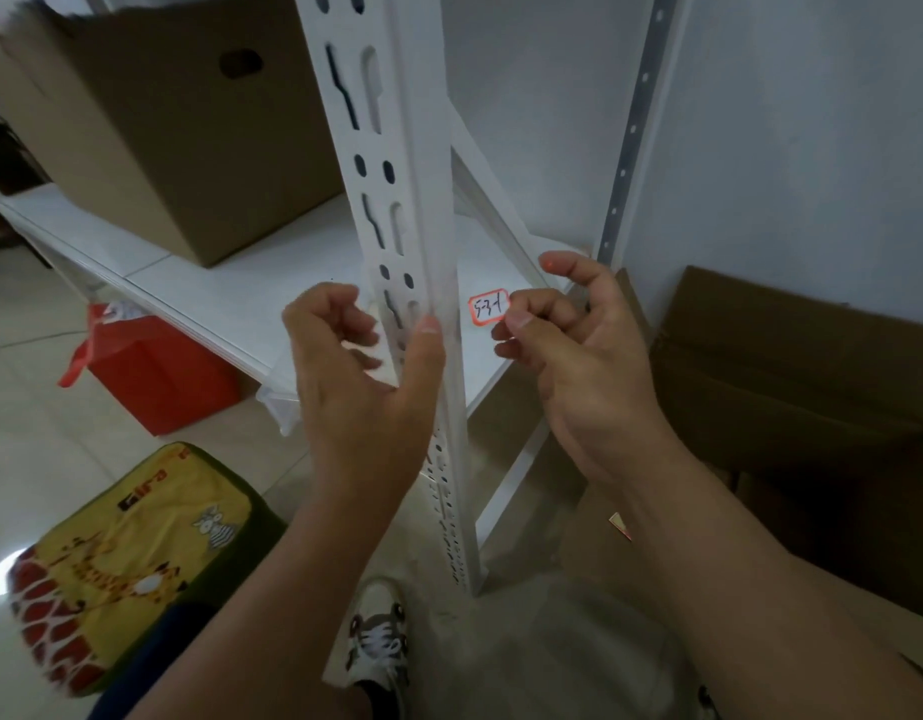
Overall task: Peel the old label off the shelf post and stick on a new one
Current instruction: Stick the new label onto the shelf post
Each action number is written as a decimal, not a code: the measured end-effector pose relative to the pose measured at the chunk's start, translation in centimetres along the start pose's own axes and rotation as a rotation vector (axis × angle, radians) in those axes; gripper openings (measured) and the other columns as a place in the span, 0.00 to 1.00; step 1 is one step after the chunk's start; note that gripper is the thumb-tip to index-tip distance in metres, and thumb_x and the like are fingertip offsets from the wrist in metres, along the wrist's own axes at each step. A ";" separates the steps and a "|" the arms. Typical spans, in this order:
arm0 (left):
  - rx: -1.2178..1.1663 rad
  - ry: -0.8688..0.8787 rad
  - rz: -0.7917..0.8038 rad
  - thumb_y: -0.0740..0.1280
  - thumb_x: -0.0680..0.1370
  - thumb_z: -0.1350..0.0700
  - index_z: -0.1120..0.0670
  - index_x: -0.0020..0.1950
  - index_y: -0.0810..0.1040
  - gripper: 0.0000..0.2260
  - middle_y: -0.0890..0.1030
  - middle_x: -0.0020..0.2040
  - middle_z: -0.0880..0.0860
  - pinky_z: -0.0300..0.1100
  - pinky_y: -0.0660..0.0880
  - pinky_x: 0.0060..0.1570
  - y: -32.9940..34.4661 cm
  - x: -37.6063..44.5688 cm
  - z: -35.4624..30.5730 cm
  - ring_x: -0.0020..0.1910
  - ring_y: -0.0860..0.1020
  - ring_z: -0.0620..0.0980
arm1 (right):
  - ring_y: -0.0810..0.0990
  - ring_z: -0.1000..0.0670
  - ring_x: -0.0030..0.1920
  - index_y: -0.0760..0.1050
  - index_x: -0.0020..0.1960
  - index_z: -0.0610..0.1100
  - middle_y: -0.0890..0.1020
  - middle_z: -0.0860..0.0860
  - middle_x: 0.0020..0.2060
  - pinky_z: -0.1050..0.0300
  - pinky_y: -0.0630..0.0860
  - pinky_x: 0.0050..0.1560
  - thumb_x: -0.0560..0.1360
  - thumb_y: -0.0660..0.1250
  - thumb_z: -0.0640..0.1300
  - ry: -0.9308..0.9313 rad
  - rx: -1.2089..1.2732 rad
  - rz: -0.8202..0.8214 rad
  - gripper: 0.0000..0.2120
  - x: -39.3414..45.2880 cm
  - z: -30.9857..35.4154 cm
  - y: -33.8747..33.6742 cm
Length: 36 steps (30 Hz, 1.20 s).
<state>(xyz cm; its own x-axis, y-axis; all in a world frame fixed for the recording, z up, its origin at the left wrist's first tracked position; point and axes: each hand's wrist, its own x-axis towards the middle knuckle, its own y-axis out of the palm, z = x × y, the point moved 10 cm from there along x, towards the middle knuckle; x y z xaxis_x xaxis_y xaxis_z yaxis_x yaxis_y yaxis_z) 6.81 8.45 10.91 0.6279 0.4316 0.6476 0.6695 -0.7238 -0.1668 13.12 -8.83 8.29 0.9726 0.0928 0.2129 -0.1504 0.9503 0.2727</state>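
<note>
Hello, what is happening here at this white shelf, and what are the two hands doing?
A person is working at the white perforated metal shelf post. The right hand pinches a small white label with a red border and handwritten digits, held just right of the post and apart from it. The left hand rests its thumb against the post, fingers loosely curled and holding nothing. No label is visible on the post faces in view.

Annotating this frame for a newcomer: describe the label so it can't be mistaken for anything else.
Find the white slotted shelf post running up the middle of the view. Just right of it, at hand height, the right hand pinches a small label by its right edge, off the post. It is the only white tag with a red border and handwritten digits.
</note>
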 end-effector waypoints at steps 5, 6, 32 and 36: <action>0.040 0.002 0.165 0.68 0.75 0.42 0.47 0.66 0.63 0.24 0.73 0.59 0.45 0.25 0.75 0.49 2.1 0.1 0.4 0.54 0.77 0.42 | 0.84 0.47 0.48 0.67 0.62 0.52 0.82 0.47 0.47 0.54 0.79 0.51 0.76 0.66 0.35 0.053 0.070 0.056 0.20 -0.1 -1.0 0.9; 0.042 0.004 0.158 0.66 0.75 0.40 0.47 0.66 0.64 0.24 0.73 0.59 0.45 0.24 0.75 0.47 2.1 0.2 0.4 0.53 0.77 0.42 | 0.84 0.47 0.48 0.67 0.62 0.52 0.82 0.47 0.47 0.55 0.79 0.51 0.76 0.66 0.35 0.057 0.090 0.062 0.20 -0.1 -1.1 1.0; -0.011 0.062 0.099 0.64 0.74 0.42 0.55 0.64 0.69 0.24 0.75 0.54 0.48 0.36 0.80 0.45 1.5 0.6 0.5 0.52 0.78 0.45 | 0.84 0.48 0.48 0.67 0.61 0.50 0.82 0.50 0.41 0.54 0.80 0.53 0.76 0.65 0.33 0.056 0.231 0.140 0.20 -0.2 -1.2 3.2; -0.021 0.078 0.090 0.66 0.74 0.43 0.55 0.63 0.69 0.24 0.74 0.53 0.47 0.29 0.77 0.43 1.5 0.7 0.3 0.48 0.78 0.44 | 0.83 0.46 0.50 0.67 0.61 0.52 0.82 0.48 0.42 0.54 0.79 0.52 0.76 0.65 0.33 0.052 0.220 0.130 0.20 -0.2 -1.2 3.1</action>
<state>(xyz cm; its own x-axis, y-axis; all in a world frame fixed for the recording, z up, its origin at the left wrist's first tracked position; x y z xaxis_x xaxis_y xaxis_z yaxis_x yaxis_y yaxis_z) 8.34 7.83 10.92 0.6521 0.3215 0.6866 0.6027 -0.7692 -0.2123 12.70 -5.53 8.00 0.9495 0.2305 0.2128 -0.3042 0.8425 0.4447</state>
